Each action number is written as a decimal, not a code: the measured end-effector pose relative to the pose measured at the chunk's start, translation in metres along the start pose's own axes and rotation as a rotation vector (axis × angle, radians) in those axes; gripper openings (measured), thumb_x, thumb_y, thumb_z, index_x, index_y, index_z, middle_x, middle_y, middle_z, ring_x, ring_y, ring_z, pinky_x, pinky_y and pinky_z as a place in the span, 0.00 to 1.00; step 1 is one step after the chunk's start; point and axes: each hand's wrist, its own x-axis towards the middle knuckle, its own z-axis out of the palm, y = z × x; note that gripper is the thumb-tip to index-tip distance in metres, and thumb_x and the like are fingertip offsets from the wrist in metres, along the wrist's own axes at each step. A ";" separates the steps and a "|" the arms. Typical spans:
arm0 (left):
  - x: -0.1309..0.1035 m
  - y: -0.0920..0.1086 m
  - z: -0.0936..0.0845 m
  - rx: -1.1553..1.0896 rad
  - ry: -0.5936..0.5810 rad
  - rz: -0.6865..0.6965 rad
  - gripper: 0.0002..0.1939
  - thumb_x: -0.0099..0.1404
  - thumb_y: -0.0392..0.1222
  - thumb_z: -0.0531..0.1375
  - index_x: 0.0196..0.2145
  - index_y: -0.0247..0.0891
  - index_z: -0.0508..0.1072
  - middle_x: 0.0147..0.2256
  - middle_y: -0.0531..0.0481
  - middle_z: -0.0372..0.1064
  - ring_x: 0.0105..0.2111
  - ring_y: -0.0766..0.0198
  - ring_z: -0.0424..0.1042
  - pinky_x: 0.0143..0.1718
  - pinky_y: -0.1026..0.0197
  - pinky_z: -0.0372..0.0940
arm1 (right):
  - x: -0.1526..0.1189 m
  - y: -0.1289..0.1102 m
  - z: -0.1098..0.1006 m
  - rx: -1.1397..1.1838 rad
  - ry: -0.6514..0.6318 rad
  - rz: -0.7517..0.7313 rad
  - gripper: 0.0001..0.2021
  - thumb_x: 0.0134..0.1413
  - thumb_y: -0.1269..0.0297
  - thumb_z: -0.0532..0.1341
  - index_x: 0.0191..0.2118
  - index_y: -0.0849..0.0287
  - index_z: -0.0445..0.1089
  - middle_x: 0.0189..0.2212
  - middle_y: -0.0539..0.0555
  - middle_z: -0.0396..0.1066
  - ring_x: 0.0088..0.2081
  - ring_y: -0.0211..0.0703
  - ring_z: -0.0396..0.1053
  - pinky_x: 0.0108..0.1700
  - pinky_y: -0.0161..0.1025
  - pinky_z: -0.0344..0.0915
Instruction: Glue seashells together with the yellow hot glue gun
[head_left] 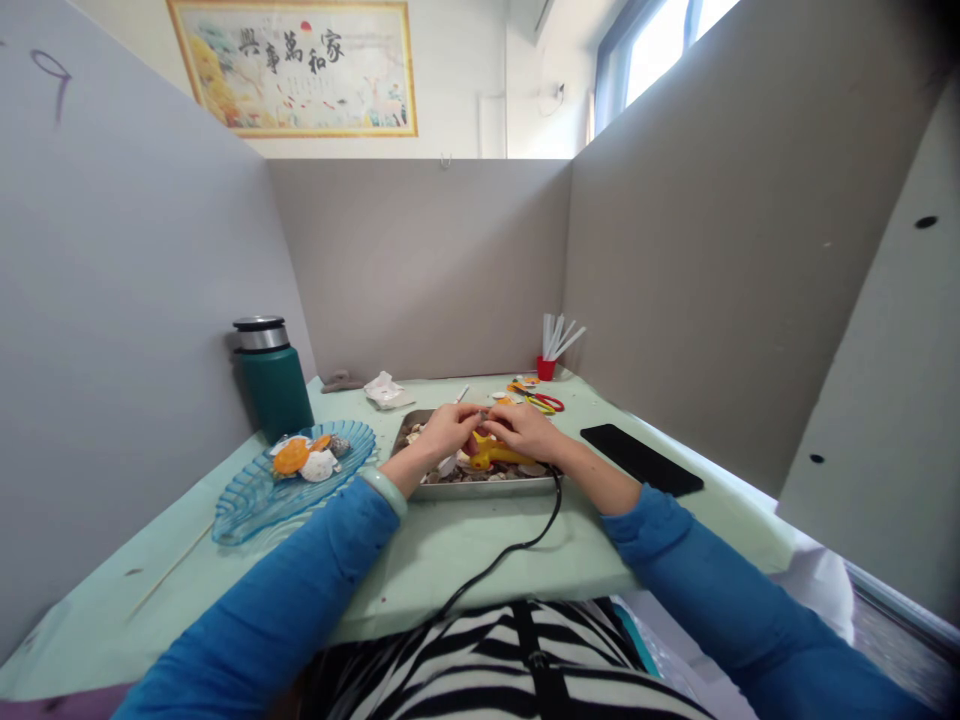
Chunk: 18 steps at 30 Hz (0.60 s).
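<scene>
My left hand (448,430) and my right hand (523,430) meet above a metal tray (480,491). Their fingertips are pinched together around a small greyish piece (482,414), too small to name. Beneath my hands a yellow hot glue gun (495,456) lies in the tray, its black cord (517,547) running over the front rim toward my lap. Shells and brownish bits (480,476) cover the tray's bottom. A white stick (462,394) shows just behind my left hand.
At left stand a green bottle (274,385) and a blue shell-shaped dish (247,510) with orange and white shell-like pieces (304,459). Behind are a crumpled packet (386,391), scissors (551,403) and a red cup (546,370) of white sticks. A black slab (641,458) lies at right.
</scene>
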 end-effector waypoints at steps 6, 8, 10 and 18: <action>-0.001 0.005 0.000 0.028 -0.001 -0.013 0.14 0.61 0.38 0.52 0.41 0.32 0.73 0.16 0.53 0.66 0.18 0.68 0.69 0.21 0.69 0.63 | 0.000 0.000 0.001 -0.004 -0.004 -0.002 0.12 0.59 0.62 0.54 0.33 0.61 0.71 0.23 0.51 0.69 0.25 0.34 0.59 0.29 0.32 0.50; -0.002 0.008 0.000 0.027 0.001 -0.022 0.13 0.61 0.38 0.52 0.40 0.32 0.73 0.16 0.53 0.66 0.17 0.69 0.69 0.21 0.69 0.62 | 0.000 0.000 0.000 -0.005 -0.004 -0.003 0.12 0.59 0.62 0.54 0.32 0.61 0.71 0.23 0.51 0.69 0.25 0.34 0.60 0.29 0.32 0.50; -0.004 0.011 0.000 0.025 0.002 -0.030 0.12 0.61 0.38 0.53 0.38 0.32 0.73 0.16 0.53 0.66 0.17 0.69 0.68 0.21 0.70 0.62 | 0.000 0.000 0.000 -0.008 -0.006 -0.001 0.12 0.59 0.62 0.54 0.32 0.61 0.71 0.24 0.51 0.69 0.25 0.34 0.60 0.29 0.32 0.50; -0.004 0.013 0.001 0.033 -0.001 -0.032 0.11 0.61 0.37 0.53 0.37 0.32 0.73 0.15 0.53 0.66 0.17 0.69 0.68 0.20 0.70 0.62 | -0.001 0.000 0.000 -0.021 -0.009 -0.001 0.11 0.59 0.62 0.54 0.33 0.61 0.71 0.24 0.51 0.70 0.26 0.35 0.61 0.29 0.32 0.51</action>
